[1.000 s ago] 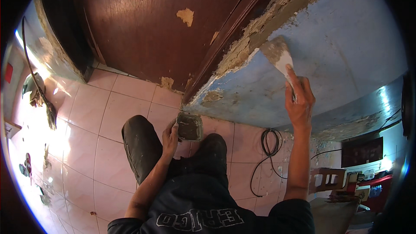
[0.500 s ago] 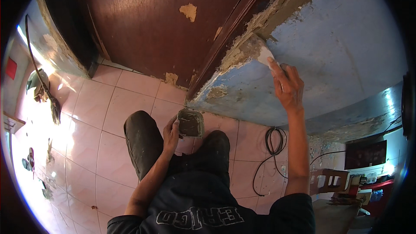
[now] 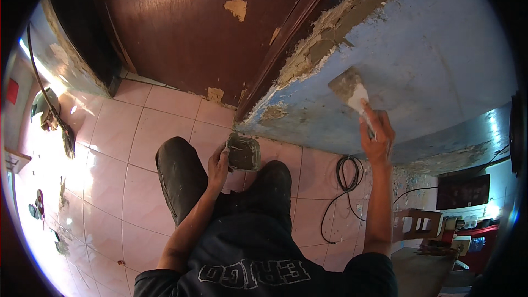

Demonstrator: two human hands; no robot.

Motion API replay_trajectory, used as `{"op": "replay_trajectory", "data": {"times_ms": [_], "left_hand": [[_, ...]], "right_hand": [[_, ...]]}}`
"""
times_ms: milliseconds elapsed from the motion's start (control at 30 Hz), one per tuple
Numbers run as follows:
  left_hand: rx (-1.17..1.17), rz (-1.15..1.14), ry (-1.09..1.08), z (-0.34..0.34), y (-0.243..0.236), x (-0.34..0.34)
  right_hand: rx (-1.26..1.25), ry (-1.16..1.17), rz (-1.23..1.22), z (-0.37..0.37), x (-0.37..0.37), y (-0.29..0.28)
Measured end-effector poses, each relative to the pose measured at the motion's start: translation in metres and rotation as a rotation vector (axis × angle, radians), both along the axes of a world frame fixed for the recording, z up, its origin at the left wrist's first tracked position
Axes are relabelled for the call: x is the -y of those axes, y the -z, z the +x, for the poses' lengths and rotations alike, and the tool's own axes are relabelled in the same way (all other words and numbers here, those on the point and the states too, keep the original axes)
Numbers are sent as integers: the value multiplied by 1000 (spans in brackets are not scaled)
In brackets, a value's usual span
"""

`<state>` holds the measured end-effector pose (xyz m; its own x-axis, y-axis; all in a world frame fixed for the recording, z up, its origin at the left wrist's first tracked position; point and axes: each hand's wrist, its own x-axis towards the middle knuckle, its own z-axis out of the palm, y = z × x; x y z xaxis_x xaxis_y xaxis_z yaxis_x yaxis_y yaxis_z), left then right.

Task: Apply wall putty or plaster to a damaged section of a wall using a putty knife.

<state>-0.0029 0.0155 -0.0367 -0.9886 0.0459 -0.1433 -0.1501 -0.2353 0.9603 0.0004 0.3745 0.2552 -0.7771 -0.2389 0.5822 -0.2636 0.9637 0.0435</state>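
Note:
My right hand (image 3: 377, 132) grips a putty knife (image 3: 345, 85) with a pale, smeared blade, which is over the blue wall (image 3: 440, 77), right of a rough strip of grey-brown filler (image 3: 352, 14) along the door frame. Whether the blade touches the wall is hard to tell. My left hand (image 3: 219, 165) holds a square tub (image 3: 243, 153) by its left side, above my knees; it has grey filler smeared inside. The brown wooden door (image 3: 181, 27) has peeled patches.
Pink floor tiles (image 3: 110, 187) lie around me. A coiled black cable (image 3: 348, 184) is by the wall on the right. A brown stool or chair (image 3: 421, 223) and a cluttered surface (image 3: 465, 245) stand at lower right. A broom (image 3: 65, 132) leans at the left.
The knife went left onto the filler strip half a second ago and has since moved down and right off it. My left hand and tub have risen slightly in view.

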Motion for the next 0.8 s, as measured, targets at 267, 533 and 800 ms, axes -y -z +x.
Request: {"op": "replay_trajectory", "data": {"times_ms": [267, 533, 800], "left_hand": [[32, -22, -16, 4, -4, 2], [26, -104, -24, 7, 0, 3], [53, -100, -18, 6, -6, -2]], "right_hand": [[543, -125, -756, -37, 41, -8], [487, -47, -593, -81, 25, 11], [305, 40, -504, -35, -15, 25]]}}
